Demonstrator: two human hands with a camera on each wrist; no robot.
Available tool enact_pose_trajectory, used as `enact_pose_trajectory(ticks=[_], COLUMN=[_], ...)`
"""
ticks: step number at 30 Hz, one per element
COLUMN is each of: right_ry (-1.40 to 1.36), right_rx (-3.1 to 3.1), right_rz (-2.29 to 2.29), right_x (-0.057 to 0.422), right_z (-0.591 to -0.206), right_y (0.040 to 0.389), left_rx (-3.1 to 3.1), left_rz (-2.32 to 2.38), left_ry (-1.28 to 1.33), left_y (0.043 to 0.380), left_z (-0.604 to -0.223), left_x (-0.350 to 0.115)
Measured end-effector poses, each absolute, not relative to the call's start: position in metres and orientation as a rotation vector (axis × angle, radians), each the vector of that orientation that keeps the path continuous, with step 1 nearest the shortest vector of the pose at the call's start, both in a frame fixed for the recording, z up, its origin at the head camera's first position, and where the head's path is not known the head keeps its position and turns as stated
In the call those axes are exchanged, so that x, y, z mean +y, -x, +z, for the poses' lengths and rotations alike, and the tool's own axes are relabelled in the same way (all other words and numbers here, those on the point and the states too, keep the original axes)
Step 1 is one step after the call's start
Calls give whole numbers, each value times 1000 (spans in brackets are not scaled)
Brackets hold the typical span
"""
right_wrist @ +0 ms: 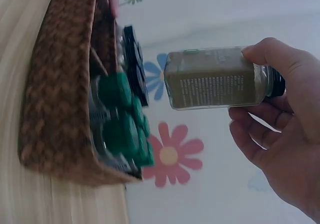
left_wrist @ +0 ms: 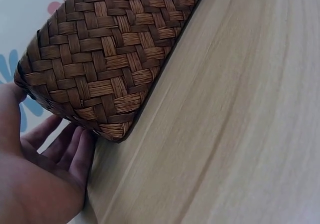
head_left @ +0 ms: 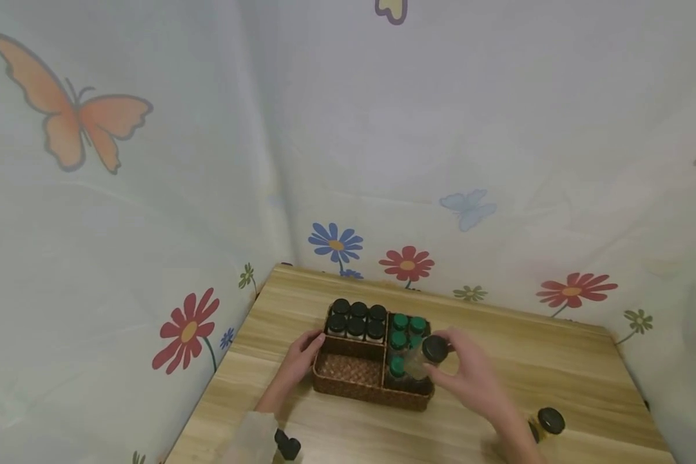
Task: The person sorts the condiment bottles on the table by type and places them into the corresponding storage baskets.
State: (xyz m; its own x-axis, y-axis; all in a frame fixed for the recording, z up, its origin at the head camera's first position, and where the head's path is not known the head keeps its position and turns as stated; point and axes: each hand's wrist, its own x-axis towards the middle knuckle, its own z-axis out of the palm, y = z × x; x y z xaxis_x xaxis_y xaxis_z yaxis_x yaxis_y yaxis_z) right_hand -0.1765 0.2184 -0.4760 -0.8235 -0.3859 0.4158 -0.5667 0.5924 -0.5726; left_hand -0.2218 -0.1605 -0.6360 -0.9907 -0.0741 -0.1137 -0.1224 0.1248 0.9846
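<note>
A brown woven basket [head_left: 348,391] with dividers stands on the table. My left hand [head_left: 298,361] grips its left end, thumb at the rim and curled fingers against the outside, as the left wrist view shows [left_wrist: 45,174]. My right hand [head_left: 470,370] pinches a clear glass spice jar [right_wrist: 215,79] near its black lid [head_left: 435,348]. Greenish-brown powder fills much of this jar, held tilted above the right compartment. Green-lidded jars [right_wrist: 120,134] stand in that compartment, partly hidden by the held jar. Black-lidded jars [head_left: 357,319] fill the back-left compartment; the front-left one shows its woven bottom [head_left: 348,370].
Another black-lidded jar [head_left: 551,421] is on the wooden table [head_left: 580,367] at the right, beside one partly hidden by my right forearm. A small black object [head_left: 288,446] shows by my left sleeve. Flower-printed white cloth [head_left: 371,161] surrounds the table's back and sides.
</note>
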Motion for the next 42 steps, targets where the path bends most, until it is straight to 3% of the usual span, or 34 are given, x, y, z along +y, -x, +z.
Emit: enact_pose_trajectory(ticks=[8, 19, 35, 42], right_ry=[-936, -1022, -1033, -977], right_rx=[-2565, -2630, -2719, -2722], right_rz=[1296, 1156, 1159, 1223], right_x=[158, 88, 48, 40], right_z=[-490, -521, -585, -593], right_y=[192, 208, 224, 224], left_rx=[2362, 2371, 2425, 2404], left_rz=[2029, 2015, 1963, 1982], left_ry=[188, 179, 161, 193], left_y=[222, 223, 227, 228], left_z=[-635, -637, -644, -645], left_x=[-160, -162, -161, -162])
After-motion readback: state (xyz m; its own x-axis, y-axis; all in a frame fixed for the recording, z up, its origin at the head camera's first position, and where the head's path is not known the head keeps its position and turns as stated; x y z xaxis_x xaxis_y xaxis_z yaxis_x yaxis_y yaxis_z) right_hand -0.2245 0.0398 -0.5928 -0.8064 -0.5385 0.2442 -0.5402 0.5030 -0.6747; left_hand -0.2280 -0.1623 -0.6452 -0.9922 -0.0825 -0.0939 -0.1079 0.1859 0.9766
